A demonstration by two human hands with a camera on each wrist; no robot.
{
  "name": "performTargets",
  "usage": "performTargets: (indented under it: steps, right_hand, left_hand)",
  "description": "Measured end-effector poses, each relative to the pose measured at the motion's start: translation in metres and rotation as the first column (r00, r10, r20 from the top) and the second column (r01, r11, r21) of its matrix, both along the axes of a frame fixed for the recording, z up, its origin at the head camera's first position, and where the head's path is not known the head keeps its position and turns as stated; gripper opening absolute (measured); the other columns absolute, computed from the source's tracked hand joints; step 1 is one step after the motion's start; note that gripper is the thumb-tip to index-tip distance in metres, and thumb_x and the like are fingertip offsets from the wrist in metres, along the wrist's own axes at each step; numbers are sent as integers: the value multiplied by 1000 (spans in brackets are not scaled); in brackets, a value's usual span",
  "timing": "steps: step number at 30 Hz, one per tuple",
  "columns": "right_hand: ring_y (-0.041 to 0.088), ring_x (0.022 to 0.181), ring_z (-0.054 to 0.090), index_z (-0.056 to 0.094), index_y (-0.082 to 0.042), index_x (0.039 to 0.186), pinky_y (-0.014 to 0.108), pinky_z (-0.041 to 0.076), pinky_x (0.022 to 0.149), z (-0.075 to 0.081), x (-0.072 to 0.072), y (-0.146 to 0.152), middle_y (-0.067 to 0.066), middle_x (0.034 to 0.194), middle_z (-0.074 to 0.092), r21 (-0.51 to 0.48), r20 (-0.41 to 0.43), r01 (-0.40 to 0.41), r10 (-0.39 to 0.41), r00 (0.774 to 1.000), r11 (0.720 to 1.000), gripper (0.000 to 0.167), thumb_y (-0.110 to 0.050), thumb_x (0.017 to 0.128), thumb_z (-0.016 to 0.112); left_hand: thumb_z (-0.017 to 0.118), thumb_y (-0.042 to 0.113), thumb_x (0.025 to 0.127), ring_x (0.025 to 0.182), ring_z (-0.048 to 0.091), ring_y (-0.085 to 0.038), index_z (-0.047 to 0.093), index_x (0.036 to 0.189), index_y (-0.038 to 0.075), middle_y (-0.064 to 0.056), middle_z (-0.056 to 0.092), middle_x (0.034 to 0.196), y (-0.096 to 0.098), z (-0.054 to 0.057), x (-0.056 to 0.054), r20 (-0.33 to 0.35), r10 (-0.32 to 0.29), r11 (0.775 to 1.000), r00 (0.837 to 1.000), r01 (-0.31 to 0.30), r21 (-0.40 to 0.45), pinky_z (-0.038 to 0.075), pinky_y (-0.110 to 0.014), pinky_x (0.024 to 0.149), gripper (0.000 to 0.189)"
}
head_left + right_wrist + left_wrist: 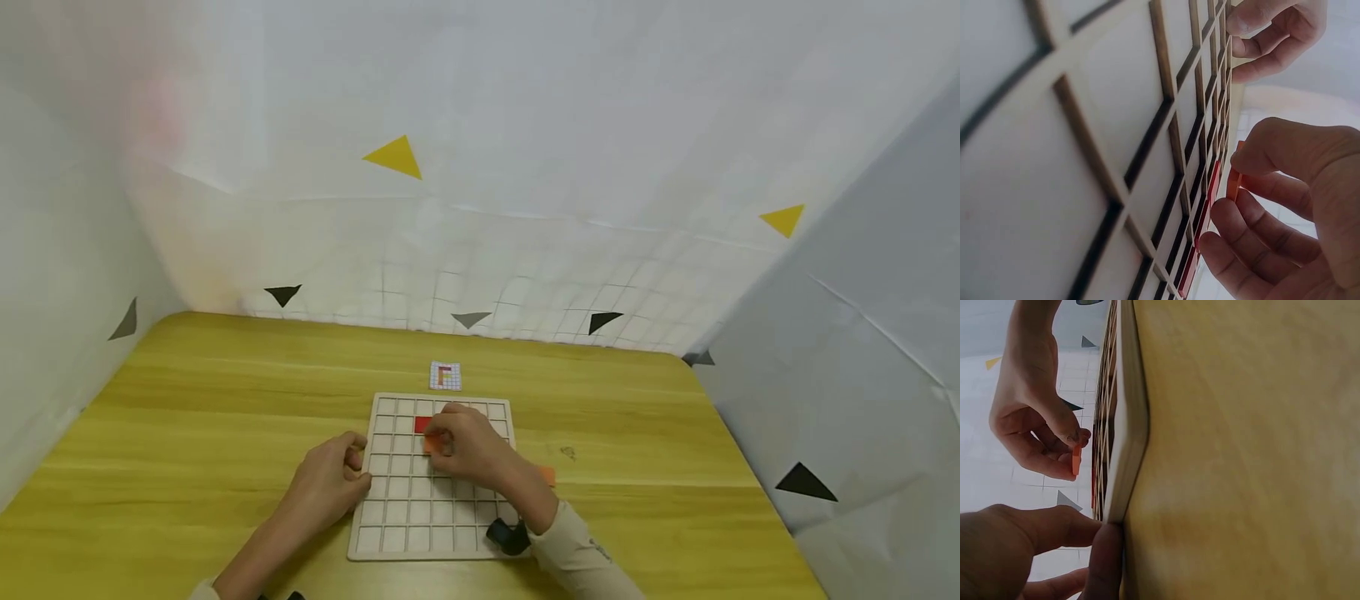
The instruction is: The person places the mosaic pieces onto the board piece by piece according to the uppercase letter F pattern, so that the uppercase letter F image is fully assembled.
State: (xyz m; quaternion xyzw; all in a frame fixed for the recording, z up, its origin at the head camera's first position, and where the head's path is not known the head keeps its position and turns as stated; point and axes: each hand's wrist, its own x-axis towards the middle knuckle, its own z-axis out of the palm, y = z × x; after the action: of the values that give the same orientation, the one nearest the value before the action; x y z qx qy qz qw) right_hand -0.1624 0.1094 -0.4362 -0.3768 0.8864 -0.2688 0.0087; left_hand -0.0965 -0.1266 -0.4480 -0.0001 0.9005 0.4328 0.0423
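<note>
A pale wooden grid board (pixel 408 537) with square cells lies on the table. My left hand (pixel 328 477) grips its left edge, with thumb and finger meeting at the rim in the left wrist view. My right hand (pixel 474 446) pinches a thin orange tile (pixel 431 445) between thumb and fingers, close over the upper middle cells. Seen from the right wrist, the orange tile (pixel 1234 178) is tilted on edge, apart from the grid. A red tile (pixel 423 424) lies in the second row, partly covered by the right hand; more red pieces (pixel 1189 272) show along the grid in the right wrist view.
Beyond the board lies a small pattern card (pixel 446 376) with a coloured shape on a grid. Another orange piece (pixel 547 476) lies right of the board, partly behind the right wrist. White walls (pixel 525 125) with triangle markers enclose the yellow wooden table (pixel 660 500).
</note>
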Motion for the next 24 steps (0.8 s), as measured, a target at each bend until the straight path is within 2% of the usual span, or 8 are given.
performTargets:
  steps: [5, 16, 24]
  right_hand:
    - [13, 78, 55, 72, -9, 98, 19, 44, 68, 0, 0, -6, -3, 87, 60, 15, -12, -16, 16, 1000, 1000, 18, -6, 80, 73]
    - [11, 82, 57, 74, -7, 104, 15, 45, 69, -3, -2, -13, -1, 93, 62, 48, 1, 14, -14, 1000, 999, 23, -8, 80, 76]
    - [11, 78, 58, 75, -8, 103, 15, 44, 66, -4, -2, -14, -2, 90, 61, 47, -5, 41, -41, 999, 998, 22, -9, 81, 77]
  left_hand:
    - [74, 1, 77, 71, 60, -13, 63, 117, -3, -3, 58, 85, -3, 0, 3, 16, 11, 1000, 1000, -11, 4, 50, -30, 63, 42]
    - [75, 1, 77, 71, 61, -12, 63, 116, -3, -3, 58, 85, -2, 0, 2, 8, 5, 1000, 1000, -5, 21, 51, -29, 62, 42]
    - [75, 1, 76, 69, 60, -11, 63, 116, -4, -2, 58, 84, -1, -1, 0, -10, -10, 1000, 1000, 10, 24, 50, -28, 61, 42]
